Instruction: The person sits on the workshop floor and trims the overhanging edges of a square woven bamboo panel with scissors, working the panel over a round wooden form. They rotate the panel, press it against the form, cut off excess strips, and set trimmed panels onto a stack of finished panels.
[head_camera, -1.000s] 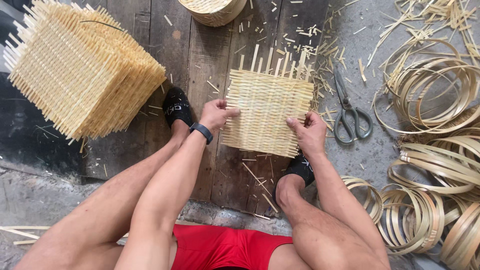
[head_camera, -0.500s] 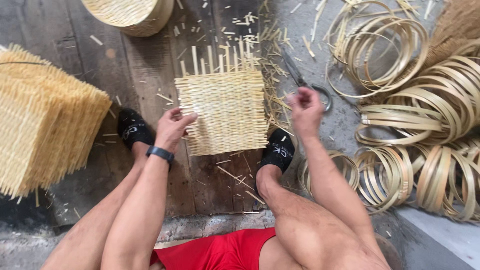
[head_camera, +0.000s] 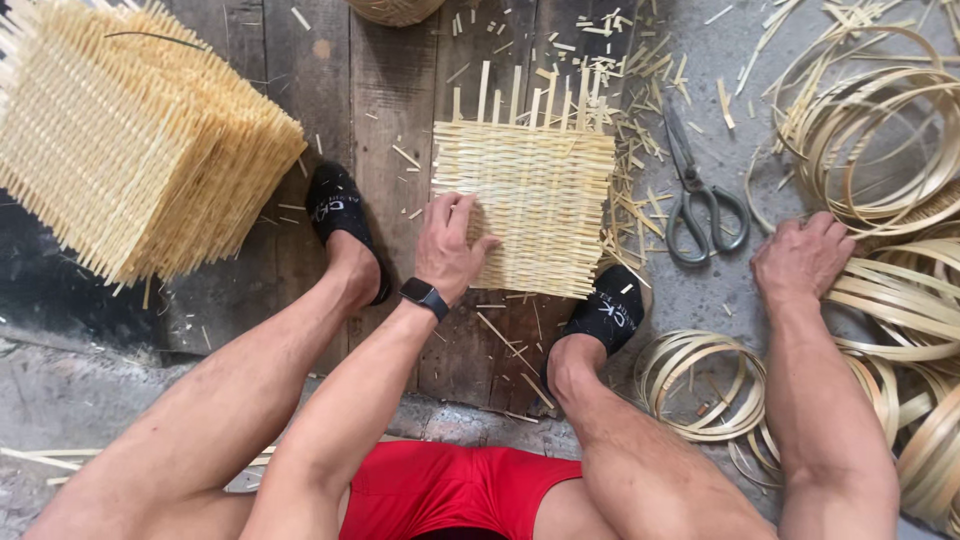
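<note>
The left hand lies flat with fingers slightly spread, pressing on the left edge of a woven mat that rests on the wooden boards between the person's feet. The right hand rests palm down, fingers curled, on a bamboo hoop at its right. Scissors lie just left of that hand. A stack of mats sits well left of the left hand.

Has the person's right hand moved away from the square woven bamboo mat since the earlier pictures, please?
Yes. The right hand left the square woven bamboo mat, crossing past the grey scissors to the bamboo hoops.
</note>
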